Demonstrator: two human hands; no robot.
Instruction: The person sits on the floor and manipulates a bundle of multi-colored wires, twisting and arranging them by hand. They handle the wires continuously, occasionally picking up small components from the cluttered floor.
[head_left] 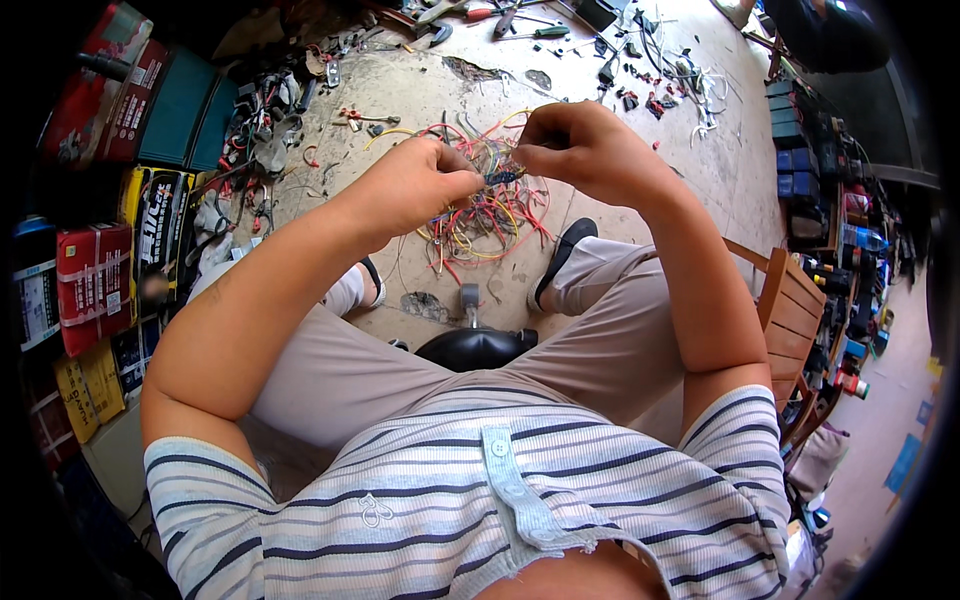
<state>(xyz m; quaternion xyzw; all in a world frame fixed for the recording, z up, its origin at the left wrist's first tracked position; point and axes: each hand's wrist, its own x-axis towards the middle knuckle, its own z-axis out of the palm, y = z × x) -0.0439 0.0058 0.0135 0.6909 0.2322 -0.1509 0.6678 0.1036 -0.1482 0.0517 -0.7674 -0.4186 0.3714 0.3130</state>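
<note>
My left hand [430, 178] is closed in a pinch at the left end of a small dark connector [503, 177] with thin wires. My right hand [575, 150] is raised on the other side, fingers curled and pinching at the connector's right end, where thin wires show; exactly what its fingertips grip is partly hidden. Below both hands, a tangled heap of red, yellow, grey and other coloured wires [480, 230] lies on the stained concrete floor [390, 80].
Stacked boxes [95, 290] line the left, beside scattered parts [265, 120]. Tools [510, 25] and scraps lie ahead. A wooden chair [790, 310] and cluttered shelves [850, 260] stand right. A black stool seat [470, 348] is between my legs. Another person's dark-clothed leg [820, 30] shows top right.
</note>
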